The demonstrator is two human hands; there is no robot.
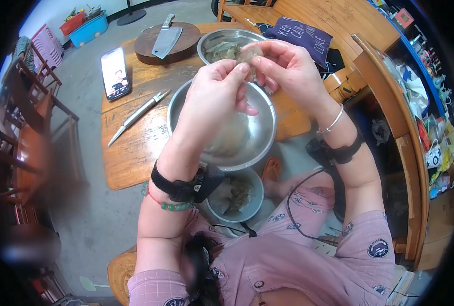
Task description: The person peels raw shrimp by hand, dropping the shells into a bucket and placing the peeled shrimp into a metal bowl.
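My left hand (218, 86) and my right hand (285, 64) meet above the big metal bowl, fingers pinched together on a greyish, translucent shrimp (252, 52). Part of the shrimp is hidden by my fingers. Below them the big metal bowl (186, 145) holds cloudy liquid with pale pieces in it. Just behind, a smaller metal bowl (206, 41) contains several grey-green shrimp (222, 52). A light blue bucket (259, 201) stands low between my legs, with what look like shells and scraps inside.
On the wooden table (130, 168) lie a peeler-like knife (137, 117), a phone (116, 74) propped upright, and a cleaver (167, 41) on a round chopping board (143, 43). A dark cushion (301, 41) and wooden bench (339, 25) are beyond. Wooden furniture (415, 153) flanks the right.
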